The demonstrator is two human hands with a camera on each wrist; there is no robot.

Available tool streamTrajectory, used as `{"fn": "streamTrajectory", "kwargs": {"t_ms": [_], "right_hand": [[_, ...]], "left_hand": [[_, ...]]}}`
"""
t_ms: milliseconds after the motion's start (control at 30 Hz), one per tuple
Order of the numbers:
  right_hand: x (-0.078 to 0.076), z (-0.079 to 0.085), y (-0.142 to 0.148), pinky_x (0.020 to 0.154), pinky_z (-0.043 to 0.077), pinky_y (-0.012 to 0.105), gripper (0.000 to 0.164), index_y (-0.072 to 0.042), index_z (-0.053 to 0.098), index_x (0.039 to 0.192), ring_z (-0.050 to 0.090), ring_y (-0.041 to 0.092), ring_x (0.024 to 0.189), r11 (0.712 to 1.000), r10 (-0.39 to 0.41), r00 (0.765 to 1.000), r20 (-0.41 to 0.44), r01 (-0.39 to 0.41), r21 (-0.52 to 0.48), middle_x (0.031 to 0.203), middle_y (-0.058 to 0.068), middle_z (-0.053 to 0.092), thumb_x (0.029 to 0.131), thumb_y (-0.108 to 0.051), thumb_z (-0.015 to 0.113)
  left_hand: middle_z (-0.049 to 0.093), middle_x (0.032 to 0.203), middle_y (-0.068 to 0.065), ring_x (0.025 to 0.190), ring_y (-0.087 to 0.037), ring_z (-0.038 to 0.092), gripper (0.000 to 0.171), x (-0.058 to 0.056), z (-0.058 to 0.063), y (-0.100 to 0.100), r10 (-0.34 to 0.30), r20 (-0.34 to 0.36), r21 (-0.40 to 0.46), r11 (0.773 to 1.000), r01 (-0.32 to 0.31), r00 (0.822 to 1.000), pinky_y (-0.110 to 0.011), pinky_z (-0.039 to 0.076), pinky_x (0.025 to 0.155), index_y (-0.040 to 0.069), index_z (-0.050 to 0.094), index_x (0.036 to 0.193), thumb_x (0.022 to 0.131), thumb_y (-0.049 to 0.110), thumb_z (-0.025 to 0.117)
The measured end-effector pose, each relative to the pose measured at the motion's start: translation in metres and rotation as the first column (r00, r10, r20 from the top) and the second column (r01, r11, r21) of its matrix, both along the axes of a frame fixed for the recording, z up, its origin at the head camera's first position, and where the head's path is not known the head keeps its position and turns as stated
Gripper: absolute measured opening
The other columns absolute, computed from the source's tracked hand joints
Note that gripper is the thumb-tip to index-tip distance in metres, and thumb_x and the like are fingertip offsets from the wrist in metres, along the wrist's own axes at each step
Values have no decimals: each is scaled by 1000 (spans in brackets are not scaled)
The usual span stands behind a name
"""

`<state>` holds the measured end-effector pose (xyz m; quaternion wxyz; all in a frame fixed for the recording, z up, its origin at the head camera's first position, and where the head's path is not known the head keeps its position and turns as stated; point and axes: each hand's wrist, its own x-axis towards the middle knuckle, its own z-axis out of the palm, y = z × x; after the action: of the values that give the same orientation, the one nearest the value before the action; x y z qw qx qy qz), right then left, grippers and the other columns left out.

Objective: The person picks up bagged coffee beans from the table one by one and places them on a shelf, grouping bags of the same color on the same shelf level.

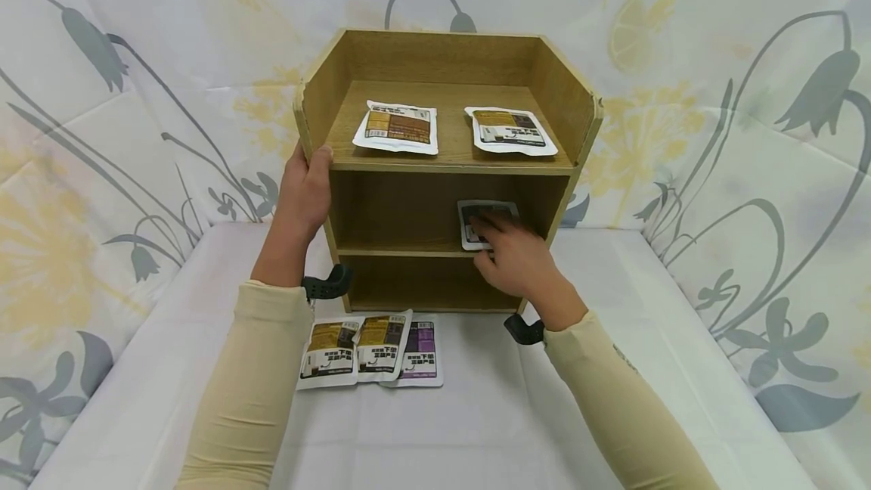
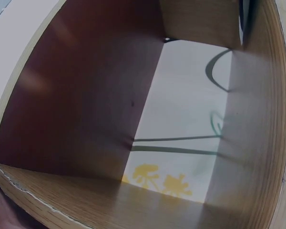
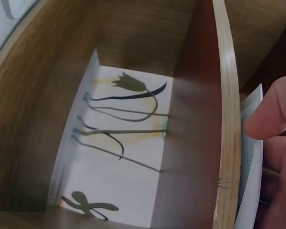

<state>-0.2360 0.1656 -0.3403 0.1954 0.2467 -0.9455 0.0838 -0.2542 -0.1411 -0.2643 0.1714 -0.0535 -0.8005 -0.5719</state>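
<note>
A small wooden shelf unit point(image 1: 438, 166) stands upright in the middle of the head view. My left hand point(image 1: 304, 191) grips its left side panel near the top board, thumb at the front edge. My right hand point(image 1: 517, 255) reaches into the middle compartment, with extended fingers on a flat white-edged packet point(image 1: 468, 229) that lies at the right of that shelf. In the right wrist view the thumb touches the packet point(image 3: 250, 167) beside the shelf board's front edge point(image 3: 229, 119). The fingers partly hide the packet's print.
On the top board lie two printed packets, one at left point(image 1: 398, 127) and one at right point(image 1: 513, 131). Several more overlap on the white cloth point(image 1: 476, 422) before the unit, including a purple-labelled packet point(image 1: 420, 350). A flowered curtain point(image 1: 680, 134) hangs behind.
</note>
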Motion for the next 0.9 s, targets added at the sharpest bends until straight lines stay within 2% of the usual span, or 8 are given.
{"fn": "streamTrajectory", "kwargs": {"t_ms": [167, 400, 733, 900], "right_hand": [[-5, 1, 0, 102, 46, 45, 54, -13, 53, 140, 50, 30, 129, 1000, -25, 999, 43, 25, 1, 142, 9, 51, 87, -24, 46], [-11, -1, -1, 104, 44, 46, 53, -12, 53, 140, 49, 31, 131, 1000, -19, 999, 27, 19, -5, 143, 11, 51, 89, -24, 45], [-15, -2, -1, 108, 39, 48, 53, -14, 51, 141, 42, 32, 136, 999, -44, 996, 73, 45, -10, 147, 10, 46, 91, -25, 42], [-15, -3, -1, 111, 36, 48, 53, -14, 52, 141, 41, 32, 137, 999, -42, 997, 67, 42, -11, 147, 10, 46, 90, -25, 42]], "left_hand": [[44, 142, -19, 128, -32, 43, 52, 0, 1, 0, 2, 0, 0, 1000, -2, 1000, -52, 32, 110, 14, 36, 145, 101, 39, 29], [44, 142, -19, 128, -32, 44, 52, 0, 0, 0, -4, 6, 5, 1000, 4, 1000, -53, 32, 109, 16, 35, 146, 101, 40, 29], [43, 145, -17, 131, -32, 42, 52, 0, 1, 1, -3, 22, 7, 1000, 3, 1000, -53, 32, 110, 19, 35, 147, 101, 41, 29], [43, 145, -16, 131, -31, 42, 52, 0, 0, 1, 0, 25, 5, 1000, 0, 1000, -52, 31, 110, 19, 34, 148, 101, 42, 30]]}}
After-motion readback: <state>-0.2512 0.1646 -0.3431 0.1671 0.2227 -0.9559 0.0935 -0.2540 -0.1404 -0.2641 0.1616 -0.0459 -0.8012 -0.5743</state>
